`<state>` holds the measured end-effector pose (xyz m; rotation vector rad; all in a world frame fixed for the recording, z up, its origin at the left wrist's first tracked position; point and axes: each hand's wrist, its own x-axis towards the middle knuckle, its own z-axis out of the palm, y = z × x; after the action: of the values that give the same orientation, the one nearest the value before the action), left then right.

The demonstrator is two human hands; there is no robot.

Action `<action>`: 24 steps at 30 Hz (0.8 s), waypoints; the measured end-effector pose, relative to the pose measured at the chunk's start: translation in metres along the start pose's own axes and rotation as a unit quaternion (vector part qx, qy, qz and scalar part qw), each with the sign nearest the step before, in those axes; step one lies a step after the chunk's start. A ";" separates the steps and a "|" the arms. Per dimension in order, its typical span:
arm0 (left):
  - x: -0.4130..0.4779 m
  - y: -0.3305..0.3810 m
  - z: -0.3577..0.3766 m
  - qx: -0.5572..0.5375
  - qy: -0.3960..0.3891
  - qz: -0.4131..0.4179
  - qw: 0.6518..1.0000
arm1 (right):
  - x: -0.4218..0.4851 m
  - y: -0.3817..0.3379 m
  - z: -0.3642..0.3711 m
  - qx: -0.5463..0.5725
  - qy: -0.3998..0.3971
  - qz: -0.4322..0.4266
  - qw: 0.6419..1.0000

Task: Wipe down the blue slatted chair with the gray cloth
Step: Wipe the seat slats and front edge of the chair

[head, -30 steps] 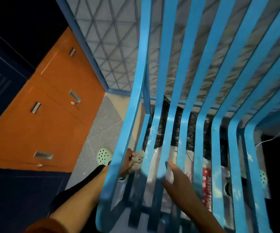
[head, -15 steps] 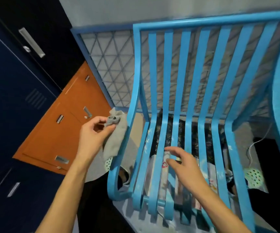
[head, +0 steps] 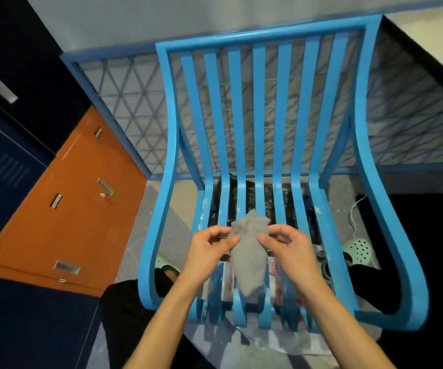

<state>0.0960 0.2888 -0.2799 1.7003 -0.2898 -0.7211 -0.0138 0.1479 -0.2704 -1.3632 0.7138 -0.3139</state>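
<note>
Half a second ago my left hand (head: pixel 209 249) alone held the gray cloth (head: pixel 249 251) by the chair's left arm; now it hangs over the near middle of the blue slatted chair (head: pixel 259 115) seat. My right hand (head: pixel 289 249) has joined in, and I see both pinching the cloth's upper edges with curled fingers.

Crumpled gray cloth (head: pixel 248 251) hangs above blue slatted chair (head: pixel 257 134) seat.
</note>
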 end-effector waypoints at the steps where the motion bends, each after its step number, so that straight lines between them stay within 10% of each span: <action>1: -0.001 -0.002 0.001 0.011 0.008 -0.006 1.000 | 0.000 0.002 -0.003 -0.003 0.003 0.000 1.000; 13: -0.006 0.016 -0.012 0.172 0.072 0.090 0.978 | 0.007 0.001 -0.030 -0.109 0.023 -0.044 0.993; 24: 0.006 0.093 -0.009 0.218 -0.060 0.226 0.948 | 0.011 -0.060 -0.045 -0.250 -0.046 -0.136 0.957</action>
<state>0.1236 0.2678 -0.1925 1.9051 -0.9487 -0.4326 -0.0220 0.0945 -0.2180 -1.9545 0.5449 -0.2951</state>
